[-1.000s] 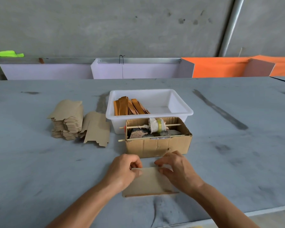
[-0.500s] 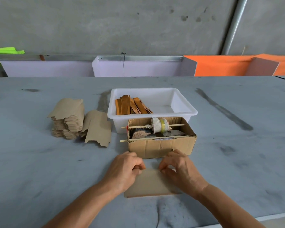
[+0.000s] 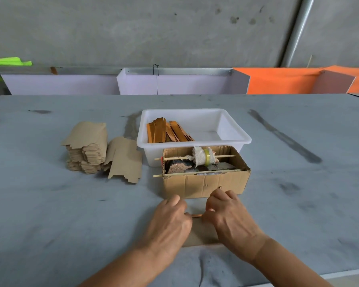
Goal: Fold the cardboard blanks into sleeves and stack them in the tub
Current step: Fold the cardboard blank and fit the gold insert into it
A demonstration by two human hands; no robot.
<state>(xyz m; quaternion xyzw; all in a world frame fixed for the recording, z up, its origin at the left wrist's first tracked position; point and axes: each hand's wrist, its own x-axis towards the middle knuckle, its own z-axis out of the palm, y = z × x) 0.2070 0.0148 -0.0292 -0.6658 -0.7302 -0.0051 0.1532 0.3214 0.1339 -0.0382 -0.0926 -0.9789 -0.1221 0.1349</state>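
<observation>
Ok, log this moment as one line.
step: folding blank | left hand: gripping it | right hand: gripping it | tub: holds some sleeves

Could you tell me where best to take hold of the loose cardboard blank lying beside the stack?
Probably its near notched edge, from the front: the loose blank lies flat, its far end tucked against the stack, while the near edge overhangs bare table.

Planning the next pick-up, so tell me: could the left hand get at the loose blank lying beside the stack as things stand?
Probably yes. The loose blank lies flat, uncovered, on the table ahead-left of the left hand, nothing between. But that hand now grips the blank being folded, so it must let go first.
</observation>
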